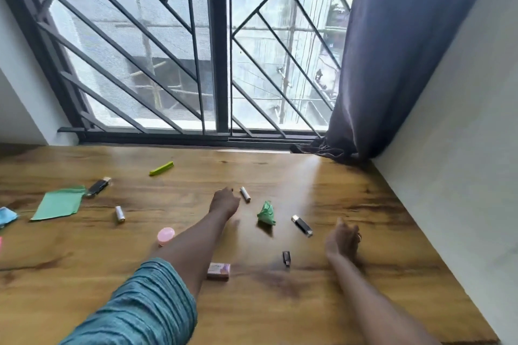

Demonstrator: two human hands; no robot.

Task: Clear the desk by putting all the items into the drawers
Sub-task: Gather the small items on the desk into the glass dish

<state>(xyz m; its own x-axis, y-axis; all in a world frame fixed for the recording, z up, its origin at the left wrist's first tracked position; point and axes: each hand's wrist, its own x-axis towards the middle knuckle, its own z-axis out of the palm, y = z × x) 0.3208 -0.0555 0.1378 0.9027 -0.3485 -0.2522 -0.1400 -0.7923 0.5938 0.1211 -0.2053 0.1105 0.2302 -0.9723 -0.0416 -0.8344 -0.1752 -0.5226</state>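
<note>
Small items lie scattered on the wooden desk [364, 232]. My left hand [224, 200] reaches forward, fingers loosely curled and holding nothing, just left of a white battery [245, 194]. A crumpled green paper [266, 213] and a black USB stick [302, 224] lie to the right of it. My right hand [342, 241] rests near the desk, fingers apart, right of that stick. A small black USB stick [286, 258] and a pink box [219, 271] lie nearer to me. Another battery [120, 213], a pink lid [166, 235], a green sheet [59, 203], a third USB stick [98, 187] and a yellow-green marker [161, 168] lie on the left.
A barred window [218, 50] runs along the desk's far edge. A dark curtain [392, 64] hangs at the back right corner beside a white wall [462, 148]. A blue item [7, 216] sits at the far left edge. No drawer is in view.
</note>
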